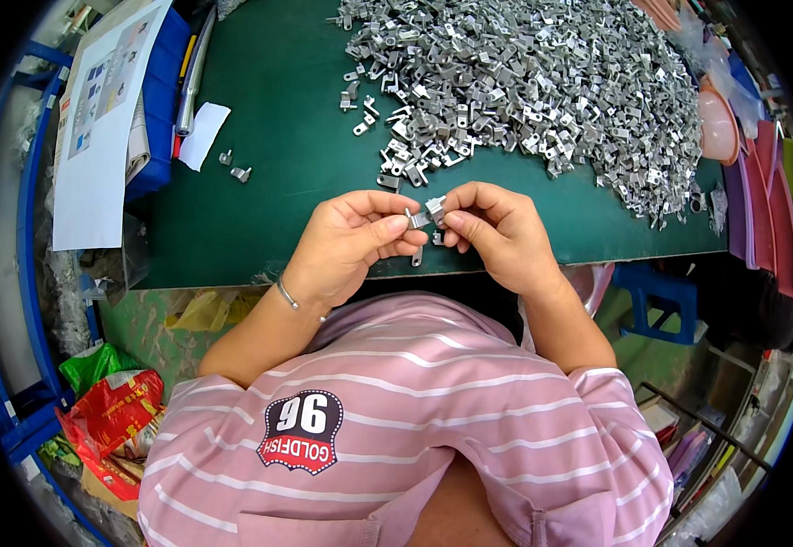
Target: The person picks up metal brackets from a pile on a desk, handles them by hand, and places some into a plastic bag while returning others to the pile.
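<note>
- The green bench (259, 118) spreads out ahead of the person, its near edge just beyond the striped shirt (414, 365).
- A broad pile of small silver brackets (542, 91) covers the bench from its far edge toward the near right corner; its loose fringe could snag a sleeve or knock a part, so working clear of it seems wise.
- A blue bin (152, 114) stands at the left edge, papers leaning against it.
- The left hand (346, 239), above the near edge around its middle, pinches the left metal piece (420, 220) between thumb and fingers; a steady hold here would make a good fixed side.
- The right hand (501, 235), facing it, grips the right metal piece (435, 209) by thumb and forefinger; small turns of these fingertips should align it best, without force.
- Loose brackets (417, 256) lie beneath the hands by the near edge, where a brush could tip one off.
- Two stray parts (240, 174) sit apart, toward the left edge.
- The held pieces meet between the fingertips; whether they are joined I cannot tell, so check the seating before letting go.
</note>
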Motion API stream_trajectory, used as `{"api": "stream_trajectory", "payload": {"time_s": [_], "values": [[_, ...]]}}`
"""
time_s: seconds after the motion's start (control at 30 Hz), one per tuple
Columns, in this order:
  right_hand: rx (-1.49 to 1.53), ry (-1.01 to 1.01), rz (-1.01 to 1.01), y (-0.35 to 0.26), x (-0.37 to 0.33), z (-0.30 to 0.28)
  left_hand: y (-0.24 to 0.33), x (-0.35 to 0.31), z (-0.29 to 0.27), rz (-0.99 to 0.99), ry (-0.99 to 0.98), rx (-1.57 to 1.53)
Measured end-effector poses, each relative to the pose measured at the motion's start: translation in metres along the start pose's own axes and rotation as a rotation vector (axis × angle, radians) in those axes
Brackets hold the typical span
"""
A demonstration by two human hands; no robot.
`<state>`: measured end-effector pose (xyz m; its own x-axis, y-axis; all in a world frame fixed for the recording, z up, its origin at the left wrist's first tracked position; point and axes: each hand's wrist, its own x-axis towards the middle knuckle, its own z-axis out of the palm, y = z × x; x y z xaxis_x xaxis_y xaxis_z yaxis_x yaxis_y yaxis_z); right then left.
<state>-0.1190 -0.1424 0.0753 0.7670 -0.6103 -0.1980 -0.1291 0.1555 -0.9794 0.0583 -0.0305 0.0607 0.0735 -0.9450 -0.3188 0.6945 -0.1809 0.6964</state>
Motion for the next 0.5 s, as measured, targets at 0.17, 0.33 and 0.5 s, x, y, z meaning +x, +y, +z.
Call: {"api": "stream_trajectory", "payload": {"time_s": [0.17, 0.33, 0.5], "values": [[0.053, -0.012, -0.002, 0.000, -0.001, 0.000, -0.003, -0.001, -0.001, 0.008, -0.020, -0.015], [0.143, 0.012, 0.095, -0.011, -0.005, -0.001, 0.002, -0.003, -0.004, 0.088, 0.007, 0.223], [-0.001, 0.048, 0.084, -0.006, -0.005, -0.010, 0.001, -0.005, 0.002, 0.315, 0.091, 0.710]]}}
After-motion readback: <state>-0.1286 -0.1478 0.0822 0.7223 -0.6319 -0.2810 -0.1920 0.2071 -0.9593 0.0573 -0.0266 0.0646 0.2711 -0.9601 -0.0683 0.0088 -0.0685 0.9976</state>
